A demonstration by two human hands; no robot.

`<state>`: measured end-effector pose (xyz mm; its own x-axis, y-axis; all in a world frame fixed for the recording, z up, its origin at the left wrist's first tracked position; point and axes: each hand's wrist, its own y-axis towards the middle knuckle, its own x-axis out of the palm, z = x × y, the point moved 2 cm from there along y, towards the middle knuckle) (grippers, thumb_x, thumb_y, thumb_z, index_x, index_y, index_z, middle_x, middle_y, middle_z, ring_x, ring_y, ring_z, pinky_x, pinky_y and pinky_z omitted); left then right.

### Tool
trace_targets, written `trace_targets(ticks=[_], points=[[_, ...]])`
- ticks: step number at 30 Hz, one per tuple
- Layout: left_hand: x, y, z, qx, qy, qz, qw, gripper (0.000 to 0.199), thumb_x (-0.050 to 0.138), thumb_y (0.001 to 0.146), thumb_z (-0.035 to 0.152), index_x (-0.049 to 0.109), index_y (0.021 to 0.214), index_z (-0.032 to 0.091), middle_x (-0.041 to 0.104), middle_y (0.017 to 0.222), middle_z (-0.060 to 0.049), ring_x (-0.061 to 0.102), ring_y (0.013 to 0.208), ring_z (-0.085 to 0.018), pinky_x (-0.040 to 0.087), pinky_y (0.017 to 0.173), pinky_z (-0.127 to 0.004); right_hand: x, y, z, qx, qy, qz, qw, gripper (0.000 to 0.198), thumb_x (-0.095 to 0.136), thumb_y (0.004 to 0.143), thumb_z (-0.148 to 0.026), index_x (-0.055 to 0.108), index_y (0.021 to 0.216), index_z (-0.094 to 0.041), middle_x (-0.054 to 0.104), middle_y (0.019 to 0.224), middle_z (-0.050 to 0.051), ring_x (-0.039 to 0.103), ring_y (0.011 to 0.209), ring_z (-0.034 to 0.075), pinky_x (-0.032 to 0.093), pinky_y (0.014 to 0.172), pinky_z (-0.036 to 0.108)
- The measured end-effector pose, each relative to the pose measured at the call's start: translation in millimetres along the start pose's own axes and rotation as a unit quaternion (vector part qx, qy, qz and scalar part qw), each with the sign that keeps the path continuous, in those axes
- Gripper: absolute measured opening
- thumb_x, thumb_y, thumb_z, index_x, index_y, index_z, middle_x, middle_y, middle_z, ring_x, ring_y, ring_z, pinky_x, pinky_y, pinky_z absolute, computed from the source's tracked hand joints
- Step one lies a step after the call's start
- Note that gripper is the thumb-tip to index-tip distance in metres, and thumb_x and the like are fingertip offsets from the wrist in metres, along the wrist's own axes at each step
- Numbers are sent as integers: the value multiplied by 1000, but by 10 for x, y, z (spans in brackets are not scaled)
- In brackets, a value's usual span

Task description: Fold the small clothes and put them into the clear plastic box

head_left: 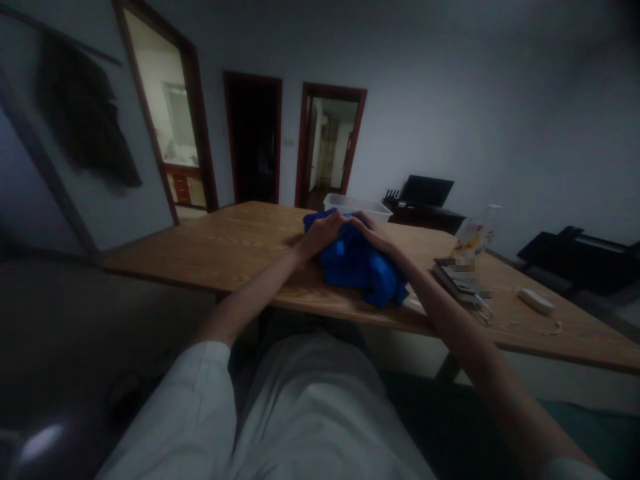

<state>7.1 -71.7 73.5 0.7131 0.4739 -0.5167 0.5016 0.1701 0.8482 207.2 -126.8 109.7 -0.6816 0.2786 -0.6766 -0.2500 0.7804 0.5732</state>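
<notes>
A crumpled blue cloth point(350, 263), perhaps a garment, lies bunched near the front edge of the wooden table. My left hand point(327, 229) is closed on its upper left part, fingers bent inward. From the other side my right hand point(371, 230) grips the top of the same cloth. The fingertips of both hands nearly meet over a lighter blue patch. Part of the cloth hangs down toward me, below the right wrist. Just behind the hands stands a clear plastic bin point(357, 205), its lower front hidden by the cloth and hands.
On the right of the wooden table point(225, 243) are stacked books point(453, 280), a clear floral-patterned container point(477, 233), a white oblong object point(535, 301) and a loose cord. A monitor point(427, 191) stands on a dark cabinet by the wall. Doorways open behind.
</notes>
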Motion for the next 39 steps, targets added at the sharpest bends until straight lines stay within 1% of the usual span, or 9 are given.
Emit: trace_targets(ticks=[5,11,16,19,24,28,31,33,39], points=[[52,-34,116,-19,-81,-4,997,20,58,101,33,55,114,18,67,104,-7,70,97,-21,53,79,-31,45,23,109,-1,18,-16,1000,59,53,93,-75,72,120,-26,72,122,5,64,116,31,45,111,46],[-6,-52,218,-50,-135,30,989,54,71,89,55,52,125,20,64,95,-2,67,87,-19,52,77,-31,22,18,162,-5,55,-28,998,58,68,85,-69,71,125,-28,71,128,4,63,124,32,44,115,48],[4,-29,101,-106,-145,51,982,58,63,93,62,52,127,18,64,101,-6,66,85,-19,53,77,-31,4,12,171,3,88,-27,996,62,74,81,-63,67,131,-26,69,134,6,61,126,33,45,115,49],[55,-35,-4,-123,-153,35,980,61,63,91,66,55,125,16,67,107,-10,68,86,-20,54,78,-33,-35,-2,148,21,110,-27,993,64,76,80,-58,64,135,-27,69,135,6,61,126,33,47,113,49],[161,-46,-55,-164,-166,-19,972,60,60,94,64,60,128,15,73,111,-13,72,102,-29,56,88,-39,-72,-20,78,21,143,-5,989,65,76,81,-53,62,140,-31,67,137,3,59,130,34,46,114,50],[203,24,-63,-197,-285,-26,938,54,62,95,58,63,128,16,75,118,-13,71,109,-28,55,96,-39,-70,-27,54,12,157,44,987,67,74,83,-55,58,144,-33,64,142,2,58,132,32,47,114,47],[201,82,-101,-207,-402,-53,890,52,68,92,51,65,130,15,71,131,-13,67,121,-29,52,106,-42,-66,-30,48,-3,135,54,989,69,73,84,-59,56,145,-31,64,143,3,59,131,31,49,112,46],[195,86,-129,-226,-461,-82,854,60,75,86,49,65,133,14,69,136,-14,64,127,-32,48,111,-46,-62,-19,57,-29,91,57,994,68,74,83,-62,59,141,-28,64,140,6,59,129,31,48,112,46],[231,13,-148,-277,-557,-111,775,79,85,74,40,57,144,15,65,141,-16,61,130,-35,46,114,-49,-38,40,185,-48,-99,76,991,62,70,80,-73,69,112,-20,73,107,12,65,102,33,52,99,51]])
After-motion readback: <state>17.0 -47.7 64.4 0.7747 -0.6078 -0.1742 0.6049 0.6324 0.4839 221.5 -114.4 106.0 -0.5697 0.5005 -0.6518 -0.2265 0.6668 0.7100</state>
